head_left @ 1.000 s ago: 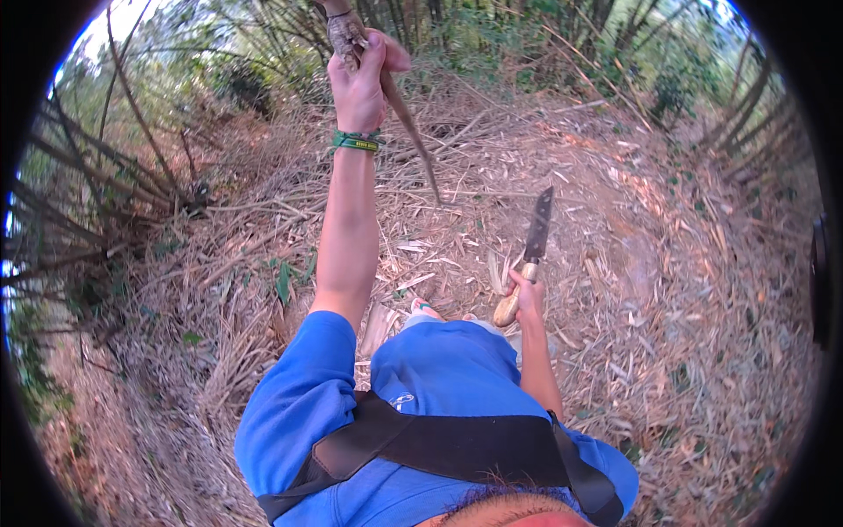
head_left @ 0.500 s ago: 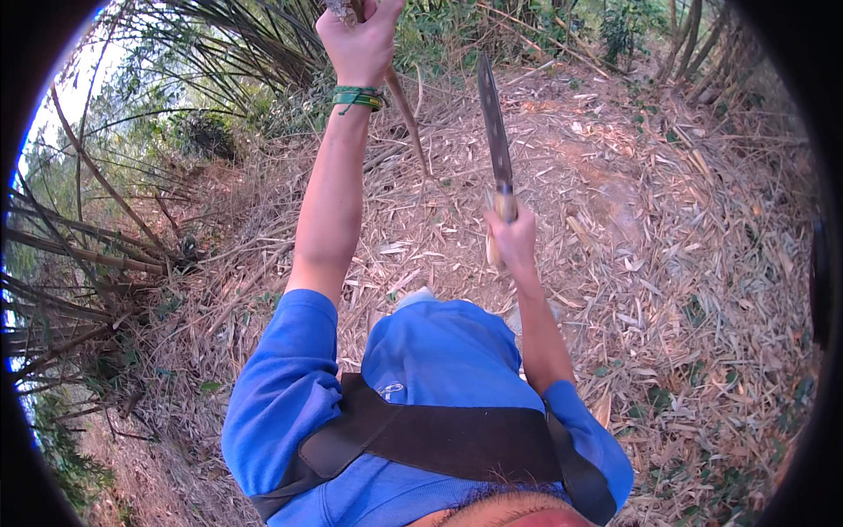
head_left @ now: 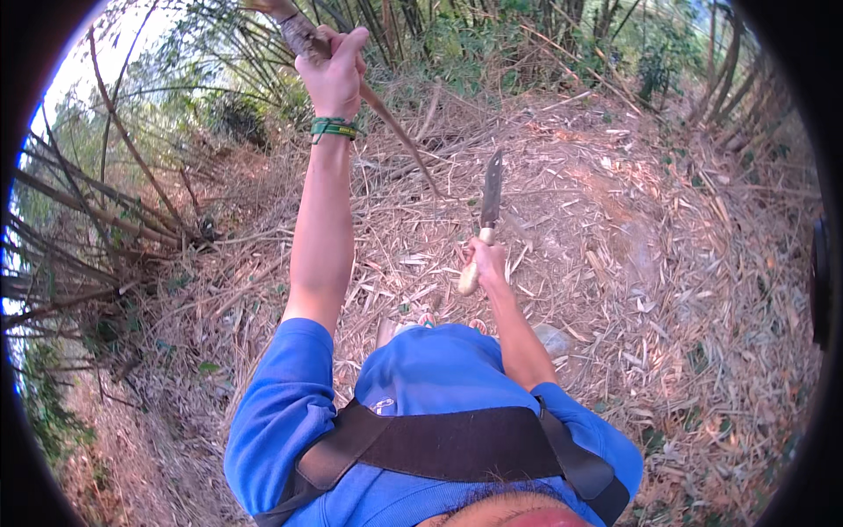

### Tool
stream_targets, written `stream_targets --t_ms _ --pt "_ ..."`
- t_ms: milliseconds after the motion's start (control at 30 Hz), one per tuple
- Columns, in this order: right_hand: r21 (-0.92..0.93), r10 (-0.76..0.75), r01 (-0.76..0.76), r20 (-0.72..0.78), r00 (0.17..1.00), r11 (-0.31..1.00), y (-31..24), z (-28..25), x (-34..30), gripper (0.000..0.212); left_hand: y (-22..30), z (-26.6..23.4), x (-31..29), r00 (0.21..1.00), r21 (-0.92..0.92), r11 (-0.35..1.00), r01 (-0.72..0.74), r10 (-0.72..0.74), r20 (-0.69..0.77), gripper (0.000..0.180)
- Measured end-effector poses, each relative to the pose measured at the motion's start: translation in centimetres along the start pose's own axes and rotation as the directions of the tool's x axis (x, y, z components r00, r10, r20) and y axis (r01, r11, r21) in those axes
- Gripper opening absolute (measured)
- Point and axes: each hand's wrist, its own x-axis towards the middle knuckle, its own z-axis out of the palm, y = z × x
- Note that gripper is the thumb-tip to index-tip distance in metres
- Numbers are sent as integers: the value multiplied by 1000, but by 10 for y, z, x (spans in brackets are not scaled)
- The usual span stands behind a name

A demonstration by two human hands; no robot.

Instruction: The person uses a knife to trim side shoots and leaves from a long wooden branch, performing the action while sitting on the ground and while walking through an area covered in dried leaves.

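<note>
My left hand [head_left: 332, 86], with a green band at the wrist, is raised at the far left and wrapped round a wooden branch [head_left: 397, 132]. The branch runs from the top edge, thicker and rough-barked above the hand, down to a thin end over the ground litter. Closer to my body, my right hand [head_left: 491, 263] grips the pale wooden handle of a machete [head_left: 493, 191]. Its dark blade points forward and up, apart from the branch. The handle's rounded butt sticks out below my fingers.
Dry leaves and split bamboo litter [head_left: 597, 263] cover the ground. Bamboo stems [head_left: 132, 224] lean in at the left, and more clumps [head_left: 729, 75] stand at the far right. A pale stone [head_left: 551, 339] lies by my right forearm.
My right hand has lowered the machete toward my body, slightly left. My left hand, still holding the branch, appears a little lower and further left, with more of the branch showing.
</note>
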Motion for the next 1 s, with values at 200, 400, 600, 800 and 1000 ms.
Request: stream_targets --t_ms 200,400,600,800,1000 --pt "-205 -202 227 138 970 952 -76 29 -27 8 -44 -63 -32 586 214 976 -33 192 -787 37" --pt "-216 -259 318 264 929 923 -84 66 -21 9 -72 -100 -57 782 -31 999 -30 4 -623 27" --pt "-149 -269 327 316 910 933 -97 100 -42 8 -42 -87 -51 842 -9 996 -91 72 -535 24" --pt "-60 -325 372 370 870 926 -114 111 -49 13 -58 -93 -38 829 91 995 -48 91 -552 28" --pt "-180 -319 395 345 883 901 -113 95 -48 11 -46 -94 -37 881 -11 997 -77 63 -470 29"
